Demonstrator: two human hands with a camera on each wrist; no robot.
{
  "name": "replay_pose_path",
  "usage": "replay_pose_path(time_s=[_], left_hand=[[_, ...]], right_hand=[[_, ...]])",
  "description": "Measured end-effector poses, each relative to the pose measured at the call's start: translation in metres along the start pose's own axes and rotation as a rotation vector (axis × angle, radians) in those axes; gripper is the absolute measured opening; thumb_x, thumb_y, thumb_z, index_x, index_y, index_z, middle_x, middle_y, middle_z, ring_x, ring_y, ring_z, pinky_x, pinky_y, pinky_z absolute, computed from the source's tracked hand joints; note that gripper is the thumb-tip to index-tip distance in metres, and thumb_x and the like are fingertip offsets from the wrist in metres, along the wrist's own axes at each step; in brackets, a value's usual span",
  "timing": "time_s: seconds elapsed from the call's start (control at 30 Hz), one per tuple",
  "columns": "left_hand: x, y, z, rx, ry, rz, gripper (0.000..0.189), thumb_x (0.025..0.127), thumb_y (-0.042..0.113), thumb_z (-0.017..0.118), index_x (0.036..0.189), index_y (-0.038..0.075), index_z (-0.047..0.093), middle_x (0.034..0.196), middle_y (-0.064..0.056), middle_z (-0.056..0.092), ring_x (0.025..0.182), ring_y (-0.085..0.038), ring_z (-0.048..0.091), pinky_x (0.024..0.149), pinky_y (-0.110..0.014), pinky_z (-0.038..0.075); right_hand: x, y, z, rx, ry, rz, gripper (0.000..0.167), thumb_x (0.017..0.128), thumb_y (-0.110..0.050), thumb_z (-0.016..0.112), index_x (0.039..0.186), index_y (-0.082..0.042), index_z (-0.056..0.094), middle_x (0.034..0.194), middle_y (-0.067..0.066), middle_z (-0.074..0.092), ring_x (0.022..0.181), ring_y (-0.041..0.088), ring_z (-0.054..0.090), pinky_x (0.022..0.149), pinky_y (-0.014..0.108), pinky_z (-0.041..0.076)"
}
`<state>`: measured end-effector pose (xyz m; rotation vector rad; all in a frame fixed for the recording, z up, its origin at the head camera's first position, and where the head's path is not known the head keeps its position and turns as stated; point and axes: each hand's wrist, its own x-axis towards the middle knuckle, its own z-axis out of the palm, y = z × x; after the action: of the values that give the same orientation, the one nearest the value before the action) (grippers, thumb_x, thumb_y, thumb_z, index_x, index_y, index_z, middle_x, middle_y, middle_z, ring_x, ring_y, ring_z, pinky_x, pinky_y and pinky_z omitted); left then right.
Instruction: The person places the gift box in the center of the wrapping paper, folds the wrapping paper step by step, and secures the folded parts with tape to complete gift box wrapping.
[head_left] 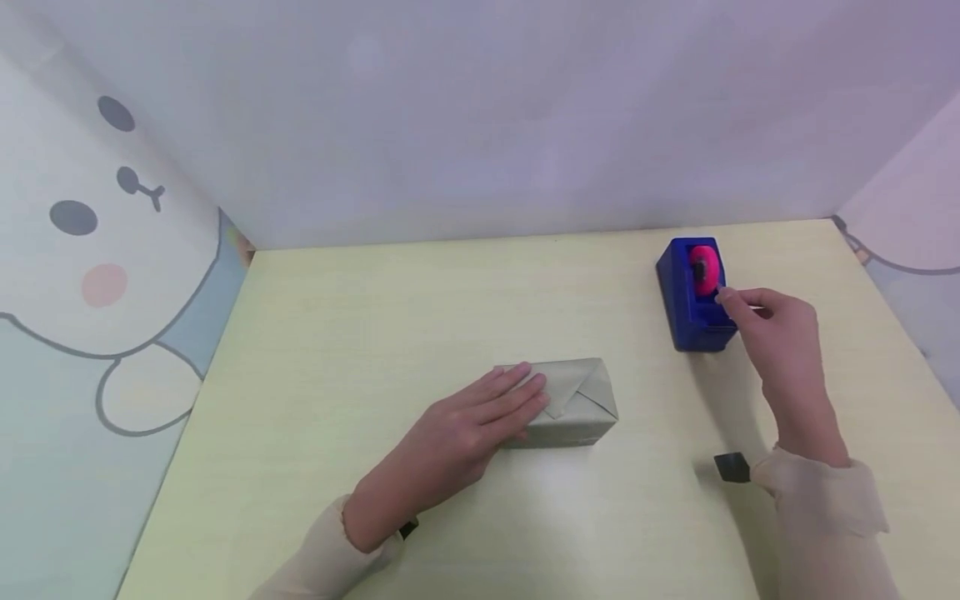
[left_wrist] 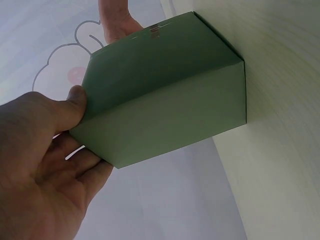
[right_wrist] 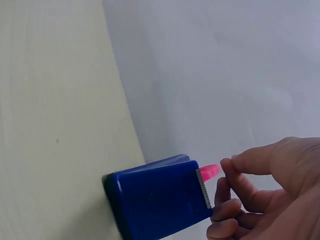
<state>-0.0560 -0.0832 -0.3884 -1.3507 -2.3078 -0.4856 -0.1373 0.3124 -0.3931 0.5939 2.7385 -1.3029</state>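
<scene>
A small wrapped box (head_left: 577, 392), pale green-grey with folded paper flaps on its end, lies near the middle of the table. My left hand (head_left: 468, 421) rests on its left part, fingers stretched over the top. In the left wrist view the thumb (left_wrist: 76, 102) presses a side of the box (left_wrist: 165, 115). At the right stands a blue tape dispenser (head_left: 686, 300) with a pink-cored roll (head_left: 705, 268). My right hand (head_left: 783, 337) pinches the tape's end with thumb and index finger, beside the serrated cutter (right_wrist: 205, 189). The film itself is barely visible.
The pale wooden table (head_left: 360, 325) ends at a whitish back wall (head_left: 465, 125). A cartoon-printed panel (head_left: 150, 275) stands along the left side and another printed panel (head_left: 911, 208) at the right. Small dark devices (head_left: 732, 467) sit at the wrists.
</scene>
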Motion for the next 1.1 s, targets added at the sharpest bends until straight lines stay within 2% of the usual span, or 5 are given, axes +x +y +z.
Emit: replay_pose_path(time_s=[0.17,0.37,0.6,0.87,1.1], left_hand=[[0.000,0.000,0.000,0.007,-0.002,0.001,0.048,0.094,0.014,0.076,0.139,0.005,0.066,0.144,-0.010,0.066,0.139,-0.025,0.061,0.117,-0.036,0.046],[0.000,0.000,0.000,0.010,-0.012,-0.002,0.048,0.094,0.014,0.076,0.141,0.005,0.065,0.145,-0.010,0.066,0.140,-0.025,0.060,0.118,-0.036,0.045],[-0.001,0.000,0.001,0.008,-0.019,-0.009,0.049,0.095,0.015,0.076,0.142,0.006,0.064,0.146,-0.009,0.065,0.140,-0.024,0.059,0.118,-0.036,0.045],[-0.001,0.000,0.001,0.009,-0.007,-0.008,0.048,0.095,0.015,0.075,0.141,0.006,0.065,0.145,-0.009,0.066,0.140,-0.025,0.060,0.118,-0.036,0.045],[-0.001,-0.001,0.001,0.011,-0.008,-0.003,0.048,0.095,0.015,0.075,0.141,0.006,0.064,0.145,-0.009,0.066,0.140,-0.025,0.059,0.118,-0.037,0.045]], right_hand=[[-0.007,-0.004,-0.006,-0.029,-0.007,0.013,0.061,0.103,-0.052,0.053,0.135,-0.002,0.065,0.100,-0.013,0.057,0.082,0.008,0.050,0.065,0.027,0.044],[-0.013,-0.004,-0.010,0.052,-0.053,0.058,0.054,0.105,-0.048,0.052,0.134,-0.003,0.060,0.068,-0.020,0.060,0.067,0.001,0.058,0.065,0.024,0.041],[-0.020,0.004,0.003,0.186,-0.023,0.086,0.013,0.107,-0.042,0.051,0.106,-0.030,0.057,0.069,-0.019,0.060,0.063,0.000,0.063,0.066,0.015,0.046],[-0.026,0.010,0.012,0.258,0.009,0.067,0.012,0.108,-0.039,0.046,0.108,-0.030,0.054,0.100,-0.014,0.057,0.077,-0.006,0.066,0.086,0.010,0.047],[-0.035,0.023,0.028,0.704,0.114,-0.011,0.010,0.105,-0.010,0.048,0.103,-0.004,0.055,0.120,-0.003,0.050,0.081,0.001,0.073,0.082,0.008,0.055]])
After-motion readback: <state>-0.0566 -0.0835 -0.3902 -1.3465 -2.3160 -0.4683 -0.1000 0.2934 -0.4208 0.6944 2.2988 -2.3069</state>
